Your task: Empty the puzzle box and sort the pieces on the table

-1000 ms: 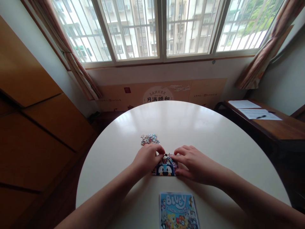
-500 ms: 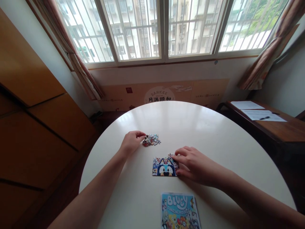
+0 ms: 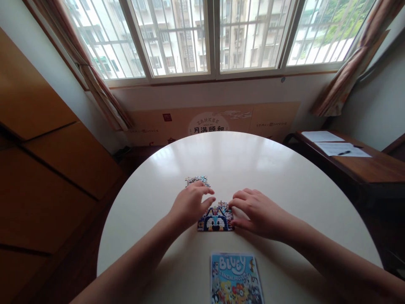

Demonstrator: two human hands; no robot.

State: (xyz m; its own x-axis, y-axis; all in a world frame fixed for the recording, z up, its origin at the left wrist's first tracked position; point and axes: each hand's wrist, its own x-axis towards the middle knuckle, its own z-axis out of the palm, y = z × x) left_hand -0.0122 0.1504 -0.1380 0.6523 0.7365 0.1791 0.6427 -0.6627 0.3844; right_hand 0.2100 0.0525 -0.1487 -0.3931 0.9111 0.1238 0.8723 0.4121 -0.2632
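Observation:
A partly assembled jigsaw puzzle with a blue dog face lies on the white table, its upper edge uneven. My right hand rests against its right side, with curled fingertips at the upper right corner and the thumb lower down. Over the puzzle's upper left part hovers my left hand, thumb and fingers parted; I see no piece between them. Just beyond that hand sits a pile of loose jigsaw pieces, partly hidden by it.
A blue "Bluey" picture sheet lies near me on the round white table. On the right, a wooden side table carries papers and a dark pen. Wooden cabinets stand at the left, and a barred window is ahead.
My left hand has left the pile of pieces and come right, over the puzzle's upper left, its fingers now apart. My right hand stays at the puzzle's right side. The view has shifted slightly.

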